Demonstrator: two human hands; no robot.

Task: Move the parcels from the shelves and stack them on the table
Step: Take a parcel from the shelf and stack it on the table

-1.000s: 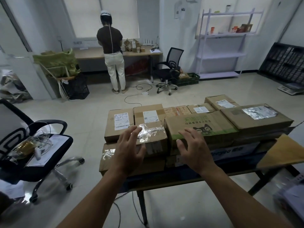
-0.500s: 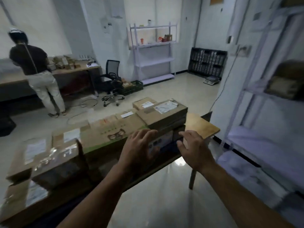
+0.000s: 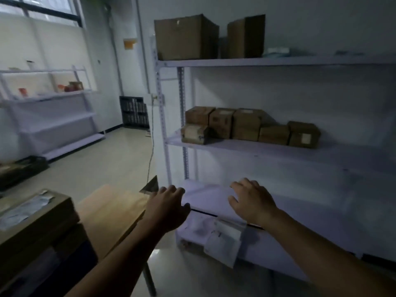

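View from the head camera, facing the rack (image 3: 278, 154). The left hand (image 3: 169, 207) and the right hand (image 3: 252, 202) hung empty, palms down and fingers loosely spread, before its lower shelf. The parcels (image 3: 246, 125) sat in a row at the left of the middle shelf, some two high. Two larger boxes (image 3: 185, 37) stood on the top shelf, and stacked parcels (image 3: 32, 217) lay on the table (image 3: 111, 209) at near left. The small cardboard parcels were probably light and stiff, so a grip across opposite side faces should serve. The larger boxes likely wanted both hands under the base.
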